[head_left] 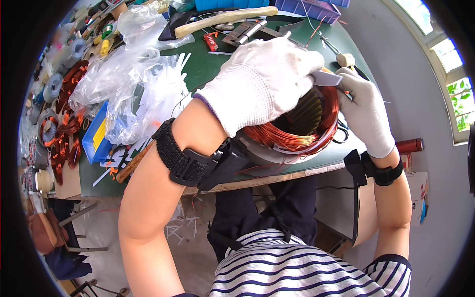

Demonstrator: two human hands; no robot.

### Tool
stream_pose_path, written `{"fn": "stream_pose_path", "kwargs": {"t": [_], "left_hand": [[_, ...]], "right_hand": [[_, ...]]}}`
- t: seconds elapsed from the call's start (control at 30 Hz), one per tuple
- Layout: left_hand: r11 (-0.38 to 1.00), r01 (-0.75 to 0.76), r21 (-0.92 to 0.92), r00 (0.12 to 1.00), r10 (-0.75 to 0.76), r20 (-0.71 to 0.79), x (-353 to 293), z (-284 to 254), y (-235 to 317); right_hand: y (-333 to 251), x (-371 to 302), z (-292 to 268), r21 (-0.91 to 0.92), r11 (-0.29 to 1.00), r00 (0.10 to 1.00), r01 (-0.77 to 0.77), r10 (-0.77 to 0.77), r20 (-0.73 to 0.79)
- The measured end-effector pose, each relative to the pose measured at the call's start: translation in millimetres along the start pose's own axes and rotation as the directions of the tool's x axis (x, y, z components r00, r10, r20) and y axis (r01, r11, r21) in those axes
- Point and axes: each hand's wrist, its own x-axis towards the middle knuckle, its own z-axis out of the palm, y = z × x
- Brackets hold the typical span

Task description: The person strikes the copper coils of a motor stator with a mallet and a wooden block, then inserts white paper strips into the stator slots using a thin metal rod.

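A motor stator (pixel 308 113) stands near the front edge of the green table, its core ringed by copper wire windings (pixel 292 139). Over its far left side reaches my left hand (pixel 269 74) in a white knitted glove, fingers closed on a small white paper slip (pixel 327 78). The slip sticks out rightward above the windings. My right hand (pixel 365 106), also gloved, is at the stator's right rim with thumb and fingers bent together beside the slip's end. What lies between those right fingers is too hidden to make out.
Clear plastic bags (pixel 143 79) and white strips cover the table's left. Nearby are a blue tray (pixel 96 133), copper coils (pixel 67 126) and a wooden handle (pixel 133 166). A wooden stick (pixel 225 22), metal hinge-like piece (pixel 245 33) and mallet (pixel 345 60) lie at the back.
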Motion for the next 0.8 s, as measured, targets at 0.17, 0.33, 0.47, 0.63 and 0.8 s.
{"fn": "stream_pose_path", "kwargs": {"t": [0.17,0.33,0.47,0.63,0.8], "left_hand": [[1.000,-0.004,0.027,1.000,0.005,-0.024,-0.4,-0.3,1.0],[0.997,0.009,0.076,1.000,-0.008,-0.005,-1.5,1.0,0.3],[0.997,0.005,0.082,1.000,-0.007,0.024,0.0,1.2,-1.0],[0.995,0.096,-0.015,0.988,-0.097,-0.117,3.0,-5.6,5.1],[0.821,0.202,-0.535,0.931,-0.330,-0.155,10.5,-14.7,28.6]], "right_hand": [[-8.3,1.2,-6.2,0.139,0.966,0.975,-0.219,0.210,0.075],[-4.8,2.9,1.7,0.052,0.999,0.999,-0.016,0.015,0.033],[2.6,-4.8,6.4,0.023,0.999,0.998,0.031,-0.030,-0.049],[-2.9,-9.6,10.3,0.123,0.992,0.980,0.020,0.006,-0.200],[-32.0,-12.2,0.6,0.278,0.960,0.896,0.009,0.116,-0.429]]}}
